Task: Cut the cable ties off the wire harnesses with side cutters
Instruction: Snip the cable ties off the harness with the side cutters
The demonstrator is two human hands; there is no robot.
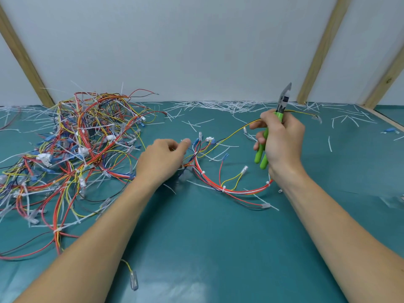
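- While your right hand (282, 141) is curling its fingers around the green handles of the side cutters (274, 127), you are holding the tool raised above the mat, grey nose pointing up and away from you.
- A yellow-and-black wire (234, 132) is running under that same hand, passing just by the cutter head and trailing off to the right.
- Your left hand (162, 159) is pinching the wire harness (218, 182) at its branching point, fingers curled over the red and blue strands.
- That harness is lying on the teal mat (207, 248) between your forearms, white cable ties (223, 189) still sitting around its red bundle.
- To your left, a tangled pile of harnesses (72, 149) is resting on the mat.
- Cut tie scraps (229, 106) are lying scattered along the far edge, near the white wall (185, 44).
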